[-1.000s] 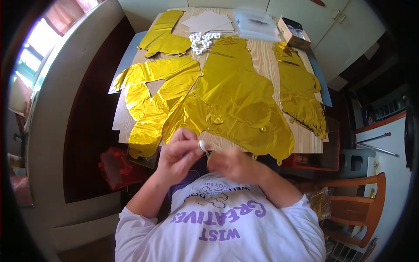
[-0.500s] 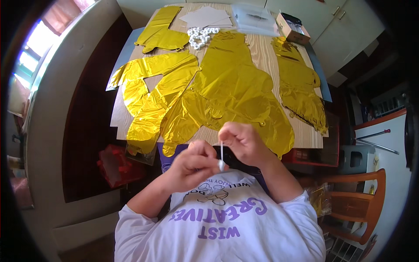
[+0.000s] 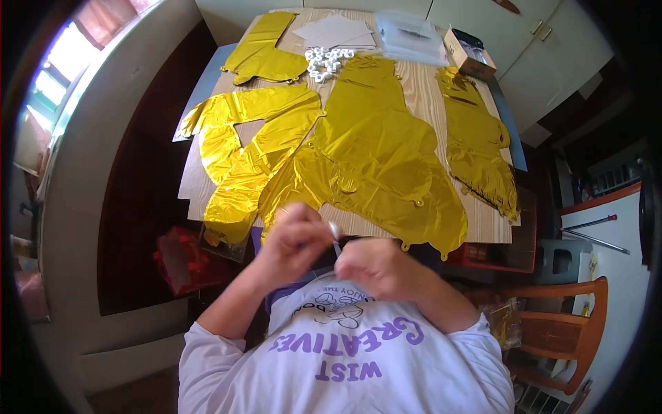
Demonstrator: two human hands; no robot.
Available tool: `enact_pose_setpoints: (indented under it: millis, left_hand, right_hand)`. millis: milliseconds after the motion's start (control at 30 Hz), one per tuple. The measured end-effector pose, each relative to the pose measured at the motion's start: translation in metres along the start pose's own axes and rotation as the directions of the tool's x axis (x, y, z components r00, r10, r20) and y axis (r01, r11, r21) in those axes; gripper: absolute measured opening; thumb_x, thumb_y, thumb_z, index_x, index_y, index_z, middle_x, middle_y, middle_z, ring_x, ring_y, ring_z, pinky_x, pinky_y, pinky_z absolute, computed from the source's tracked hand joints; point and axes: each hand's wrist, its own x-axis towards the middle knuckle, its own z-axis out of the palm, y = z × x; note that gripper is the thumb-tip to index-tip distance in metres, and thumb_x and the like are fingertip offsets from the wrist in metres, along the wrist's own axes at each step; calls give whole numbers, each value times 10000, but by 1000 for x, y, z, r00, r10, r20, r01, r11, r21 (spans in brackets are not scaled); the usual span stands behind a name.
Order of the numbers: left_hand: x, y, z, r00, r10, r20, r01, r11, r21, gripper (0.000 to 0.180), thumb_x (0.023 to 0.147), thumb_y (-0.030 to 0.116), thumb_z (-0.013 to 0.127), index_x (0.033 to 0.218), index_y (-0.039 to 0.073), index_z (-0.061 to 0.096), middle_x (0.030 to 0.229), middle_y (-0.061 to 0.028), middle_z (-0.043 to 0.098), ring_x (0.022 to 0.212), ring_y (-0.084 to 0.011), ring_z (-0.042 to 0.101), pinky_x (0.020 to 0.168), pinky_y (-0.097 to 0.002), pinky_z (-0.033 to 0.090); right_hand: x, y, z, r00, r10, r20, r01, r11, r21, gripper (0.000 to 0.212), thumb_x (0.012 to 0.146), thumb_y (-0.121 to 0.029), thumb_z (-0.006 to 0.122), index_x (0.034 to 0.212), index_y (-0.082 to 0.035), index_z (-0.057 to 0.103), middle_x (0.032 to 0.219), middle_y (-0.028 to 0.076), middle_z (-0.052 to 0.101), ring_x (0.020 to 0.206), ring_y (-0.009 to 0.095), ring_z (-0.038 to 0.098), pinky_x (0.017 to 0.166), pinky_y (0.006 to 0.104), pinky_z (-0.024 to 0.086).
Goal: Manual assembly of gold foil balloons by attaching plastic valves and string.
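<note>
My left hand is closed on a small white ribbon roll just past the table's near edge. A narrow white ribbon strip runs down from the roll to my right hand, which is closed around its end. Both hands are a little smeared by motion. Beyond them, a large flat gold foil balloon lies across the middle of the table, partly over another one. More flat gold foil balloons lie on the left, and a crumpled one on the right.
Several small white rolls are heaped toward the far side, near white sheets and a clear plastic bag. An open cardboard box stands at the far right of the wooden table. A wooden chair is at my right.
My left hand has risen with the roll. My right hand has moved down, from above the roll to below it, with the strip. The view has shifted slightly.
</note>
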Motion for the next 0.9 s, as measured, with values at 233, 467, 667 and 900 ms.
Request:
enact_pose_setpoints:
  millis: [233, 467, 667, 900]
  left_hand:
    - [9, 15, -2, 980, -171, -100, 147, 968, -205, 69, 828, 54, 697, 890, 65, 725, 808, -38, 564, 792, -173, 542, 696, -297, 421]
    - [-7, 26, 11, 966, -98, 238, 179, 920, -348, 78, 856, 45, 674, 914, 41, 726, 799, -19, 561, 808, -137, 535, 711, -262, 399]
    - [-8, -5, 9, 990, 44, 133, -56, 995, 84, 116, 877, 59, 658, 954, 12, 731, 809, 2, 539, 773, -122, 493, 712, -230, 360]
    - [0, 5, 7, 996, -84, -38, 78, 988, -136, 121, 861, 28, 659, 963, 51, 722, 816, -32, 560, 738, -140, 524, 650, -263, 394]
  right_hand:
    - [-7, 13, 1, 969, 212, 130, -220, 974, 52, 87, 873, -65, 616, 796, -38, 588, 732, 64, 580, 669, 180, 588, 611, 304, 457]
    - [14, 16, -20, 952, 245, -182, -250, 968, -6, 173, 946, -130, 565, 809, -29, 598, 707, 64, 576, 629, 169, 561, 584, 310, 447]
    - [5, -2, -8, 998, 56, -27, -57, 998, -30, 158, 933, -130, 581, 817, -23, 580, 685, 110, 568, 643, 230, 598, 605, 329, 462]
    - [-5, 4, 1, 985, 96, 140, -89, 994, -60, 137, 916, -128, 611, 823, -32, 586, 661, 96, 546, 624, 221, 582, 575, 319, 455]
